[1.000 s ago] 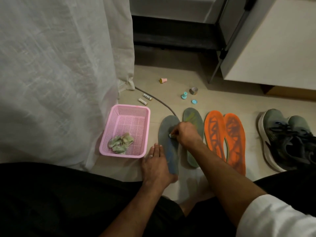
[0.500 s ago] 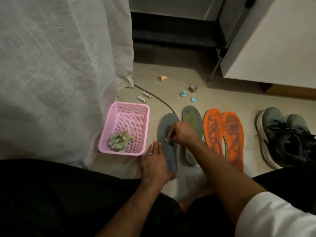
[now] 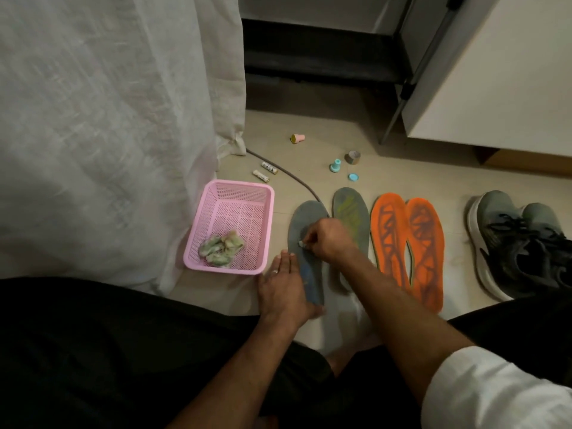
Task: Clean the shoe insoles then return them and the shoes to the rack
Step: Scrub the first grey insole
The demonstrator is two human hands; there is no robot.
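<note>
Four insoles lie on the floor right of a pink basket (image 3: 228,226). The left hand (image 3: 286,289) presses flat, fingers straight, on the grey insole (image 3: 305,221); the right hand (image 3: 328,239) pinches a small white wipe (image 3: 301,243) against it. Orange insoles (image 3: 407,243) and grey shoes (image 3: 520,243) follow.

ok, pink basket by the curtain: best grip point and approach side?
Pinch the near right rim of the pink basket, coming from above on the insole side. It sits upright and open-topped, the curtain crowds its left, and the crumpled wipes lie below the rim, leaving it free for fingers.
</note>
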